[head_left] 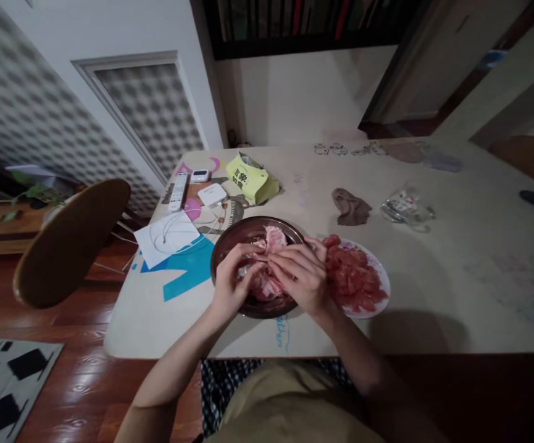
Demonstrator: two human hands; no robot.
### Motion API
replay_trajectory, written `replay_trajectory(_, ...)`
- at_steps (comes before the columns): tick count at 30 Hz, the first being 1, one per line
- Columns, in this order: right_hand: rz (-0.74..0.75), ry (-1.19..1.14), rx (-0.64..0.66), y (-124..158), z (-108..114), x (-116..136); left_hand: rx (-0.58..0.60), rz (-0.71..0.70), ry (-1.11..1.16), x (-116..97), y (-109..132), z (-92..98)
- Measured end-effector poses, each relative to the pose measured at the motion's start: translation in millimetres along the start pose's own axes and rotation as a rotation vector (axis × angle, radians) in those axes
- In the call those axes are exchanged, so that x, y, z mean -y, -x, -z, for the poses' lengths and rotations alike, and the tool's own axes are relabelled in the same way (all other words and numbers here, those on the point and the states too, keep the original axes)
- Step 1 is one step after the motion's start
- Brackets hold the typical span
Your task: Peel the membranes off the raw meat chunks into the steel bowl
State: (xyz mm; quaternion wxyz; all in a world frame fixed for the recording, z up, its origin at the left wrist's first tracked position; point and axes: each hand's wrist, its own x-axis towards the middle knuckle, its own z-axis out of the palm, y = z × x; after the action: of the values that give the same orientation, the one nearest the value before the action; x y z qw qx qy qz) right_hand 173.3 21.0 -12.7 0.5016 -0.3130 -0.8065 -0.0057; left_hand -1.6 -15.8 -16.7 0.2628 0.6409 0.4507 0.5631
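Over a dark round bowl [230, 237], both of my hands have their fingers closed together on a small pale piece that looks like pomelo [261, 257]. My left hand [234, 277] pinches it from the left, and my right hand [304, 274] grips from the right, fingertips almost meeting. Much of the piece is hidden by the fingers. Pink-and-white scraps [276, 239], like pomelo membrane, lie in the bowl. Touching or very near the bowl's right side, partly behind my right hand, a white plate [384, 271] carries a heap of reddish pulp chunks [354, 280].
Beyond the bowl stands a yellow-green paper packet [251, 178]. A remote [179, 192], a white box with a cable [212, 195] and a paper sheet [165, 240] lie left. A brown cloth [350, 207] and crumpled clear plastic [405, 209] lie right. A chair [71, 243] stands left.
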Motion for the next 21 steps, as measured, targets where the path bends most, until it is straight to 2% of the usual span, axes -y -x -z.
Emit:
replay_trajectory(3, 0.098, 0.063, 0.009, 2.3, 2.4, -1.9, 0.008, -0.078, -0.04, -1.9, -1.4, 1.8)
replay_trajectory(7, 0.213, 0.173, -0.012, 5.9, 7.0, -3.3, -0.017, -0.116, -0.084, -4.0, 1.1, 1.5)
replay_trajectory(11, 0.26, 0.227, -0.03, 9.2, 10.4, -2.8, 0.028, -0.159, -0.062, -5.0, 4.7, 1.4)
replay_trajectory(14, 0.227, 0.213, -0.054, 9.9, 11.8, 0.4, 0.07, -0.199, -0.027, -4.9, 6.6, 2.7)
replay_trajectory(21, 0.019, 0.048, -0.063, 5.9, 9.2, 9.3, 0.11, -0.28, -0.025, -2.6, 4.2, 6.0)
